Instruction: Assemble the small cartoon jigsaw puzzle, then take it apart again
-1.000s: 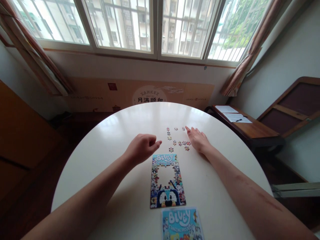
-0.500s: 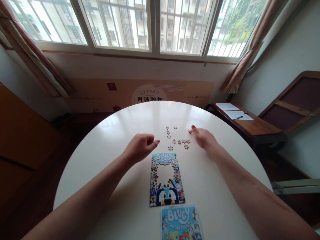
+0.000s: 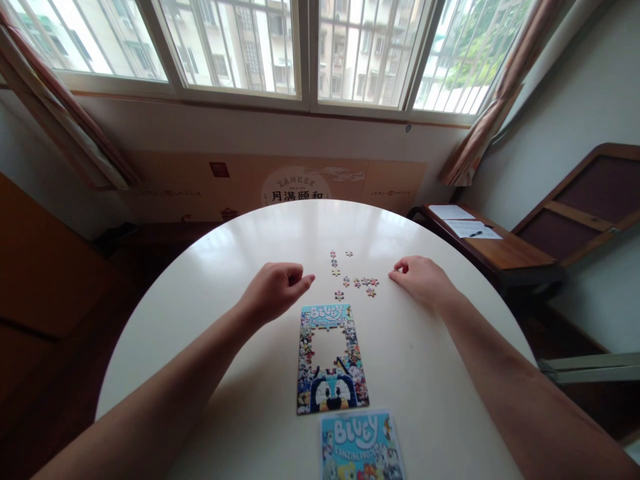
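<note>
A jigsaw puzzle (image 3: 306, 357) lies on the white table, with a gap in its middle and a blue dog face along its lower part. Several loose puzzle pieces (image 3: 367, 281) are scattered beyond its top edge. Right of them, my right hand (image 3: 423, 280) is closed in a pinch on a small puzzle piece (image 3: 399, 270), mostly covered by the fingertips. My left hand (image 3: 280, 287) rests as a loose fist left of the loose pieces, thumb pointing toward them; nothing shows in it. Nearest me lies a printed Bluey picture (image 3: 360, 443), cut off by the frame's bottom edge.
The round white table (image 3: 240, 393) has its far edge toward the window wall. To the right stands a wooden side table (image 3: 493, 250) with papers (image 3: 473, 229) and a pen on it. A long printed box (image 3: 240, 180) sits behind the table.
My right hand has drawn back slightly to the right and nearer to me, lifting a puzzle piece from its spot. My left hand stays nearly still; the view has shifted slightly.
</note>
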`<move>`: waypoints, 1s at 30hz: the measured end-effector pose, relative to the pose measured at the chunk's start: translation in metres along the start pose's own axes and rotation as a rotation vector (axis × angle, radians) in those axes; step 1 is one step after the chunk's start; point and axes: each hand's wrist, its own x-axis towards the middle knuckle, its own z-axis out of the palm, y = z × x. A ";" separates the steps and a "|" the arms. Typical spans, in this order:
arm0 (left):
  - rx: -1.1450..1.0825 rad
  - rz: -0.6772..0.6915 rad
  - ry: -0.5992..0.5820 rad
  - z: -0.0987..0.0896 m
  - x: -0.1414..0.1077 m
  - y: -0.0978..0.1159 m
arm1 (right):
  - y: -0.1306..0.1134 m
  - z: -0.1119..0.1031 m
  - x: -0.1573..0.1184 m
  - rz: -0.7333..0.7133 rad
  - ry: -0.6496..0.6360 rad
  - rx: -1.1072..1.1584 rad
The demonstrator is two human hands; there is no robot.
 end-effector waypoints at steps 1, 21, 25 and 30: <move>0.002 0.003 0.003 0.000 0.000 0.000 | 0.000 0.000 0.000 0.001 -0.013 0.000; 0.138 0.084 -0.678 -0.034 -0.006 0.014 | -0.101 -0.004 -0.098 -0.807 -0.574 0.497; 0.138 0.105 -0.736 -0.030 -0.010 0.022 | -0.114 0.015 -0.111 -0.724 -0.594 0.538; 0.182 0.121 -0.820 -0.022 -0.012 0.021 | -0.115 0.024 -0.108 -0.666 -0.559 0.525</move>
